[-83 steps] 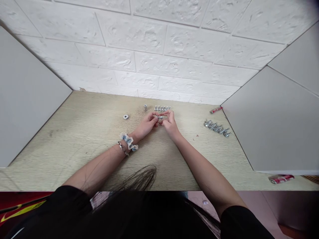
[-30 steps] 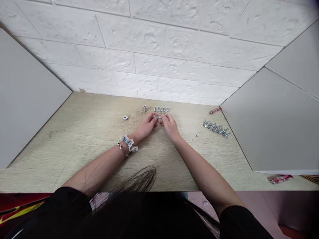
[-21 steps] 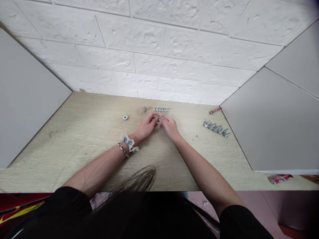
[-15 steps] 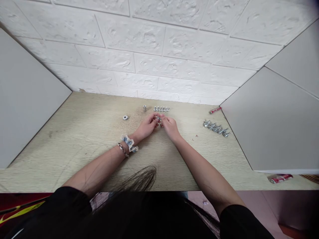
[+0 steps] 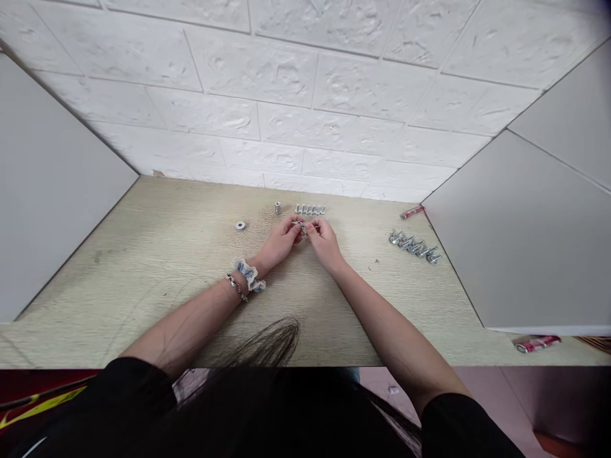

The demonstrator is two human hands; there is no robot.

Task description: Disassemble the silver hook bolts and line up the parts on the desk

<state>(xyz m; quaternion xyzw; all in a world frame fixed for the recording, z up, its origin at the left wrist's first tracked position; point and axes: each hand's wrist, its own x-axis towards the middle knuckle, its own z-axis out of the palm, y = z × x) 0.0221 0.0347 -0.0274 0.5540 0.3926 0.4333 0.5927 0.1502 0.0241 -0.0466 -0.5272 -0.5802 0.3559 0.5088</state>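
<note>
Over the middle of the table, both my hands meet at a small silver bolt [image 5: 302, 226], largely covered by the fingers. My left hand [image 5: 282, 240] is closed on it in a pinch, and my right hand [image 5: 323, 242] grips its other side with thumb and fingers. Whether a washer or nut sits on this bolt cannot be made out. Just beyond the fingers stands a row of several small bolts [image 5: 310, 210]. Left of that row is an upright ribbed metal piece [image 5: 277, 207], perhaps a stack of nuts. A flat washer [image 5: 240, 225] lies farther left.
Several bolts with wide washers [image 5: 414, 245] lie in a slanting row at the right. One red battery [image 5: 412, 212] rests by the grey right panel [image 5: 525, 242], another red battery [image 5: 539, 344] near the front edge. A white brick wall [image 5: 286, 127] closes the back.
My right hand has shifted its fingers slightly around the bolt, and the metal now shows at a different angle between the fingertips. The things on the table have stayed in place.
</note>
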